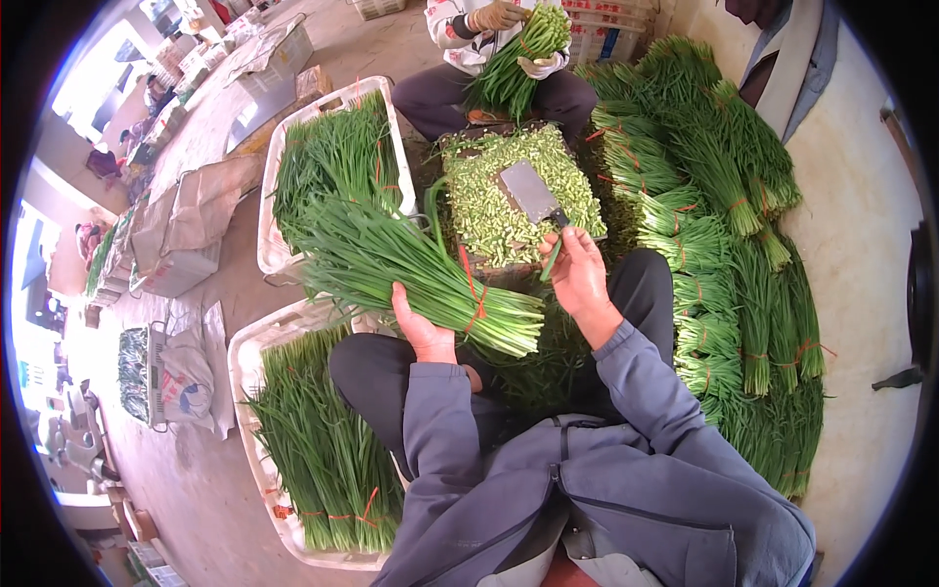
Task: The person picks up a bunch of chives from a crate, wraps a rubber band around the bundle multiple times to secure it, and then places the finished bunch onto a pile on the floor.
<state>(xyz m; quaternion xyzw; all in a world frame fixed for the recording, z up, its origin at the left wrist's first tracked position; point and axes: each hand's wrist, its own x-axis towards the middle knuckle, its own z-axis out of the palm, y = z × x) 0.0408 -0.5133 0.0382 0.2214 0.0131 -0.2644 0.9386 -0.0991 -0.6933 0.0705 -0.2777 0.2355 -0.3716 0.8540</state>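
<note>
My left hand (pixel 419 323) holds a bundle of long green chives (pixel 440 286) from below, its pale cut ends pointing right and an orange-red tie around it near those ends. With thumb and fingers pinched, my right hand (pixel 577 271) grips a green chive leaf (pixel 552 261) to the right of the bundle. Beyond that hand, a cleaver (pixel 530 192) lies on the low chopping block, its dark handle towards me and partly behind my fingertips. Pale chopped stem ends (pixel 480 213) cover the block around the blade.
White plastic crates (pixel 246 381) (pixel 265 220) of chives stand on my left. Tied chive bundles (pixel 689 286) are stacked along the wall on my right. Across the block sits a co-worker (pixel 440 95) in gloves, holding another bundle. More crates (pixel 180 264) stand farther left.
</note>
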